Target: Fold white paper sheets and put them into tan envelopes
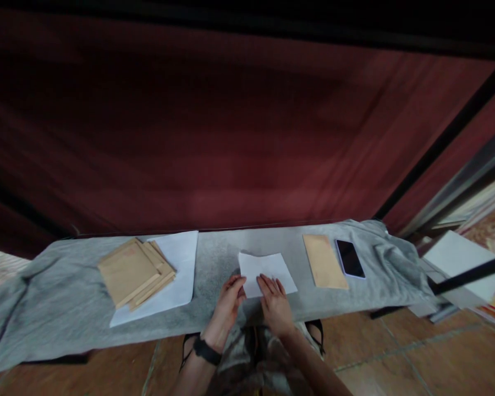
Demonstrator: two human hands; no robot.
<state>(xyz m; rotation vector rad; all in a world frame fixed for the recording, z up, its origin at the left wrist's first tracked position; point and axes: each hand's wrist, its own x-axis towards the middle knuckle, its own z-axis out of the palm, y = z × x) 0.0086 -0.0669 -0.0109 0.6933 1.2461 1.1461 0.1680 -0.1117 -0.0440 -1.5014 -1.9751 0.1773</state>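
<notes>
A folded sheet of white paper (268, 269) lies on the grey cloth in front of me. My left hand (231, 297) pinches the paper's near left corner between thumb and fingers. Across the paper's near edge, my right hand (274, 300) lies flat with its fingers stretched out, pressing on the sheet. To the right is a single brown envelope (325, 263). On the left, several brown envelopes (130, 269) are stacked over larger white sheets of paper (182, 269).
A phone (350, 258) with a dark screen lies beyond the single envelope. The grey cloth (214, 247) covers a narrow bench or table. Behind it stands a dark red panel (231, 143) with black bars. Tiled floor (379, 352) shows below.
</notes>
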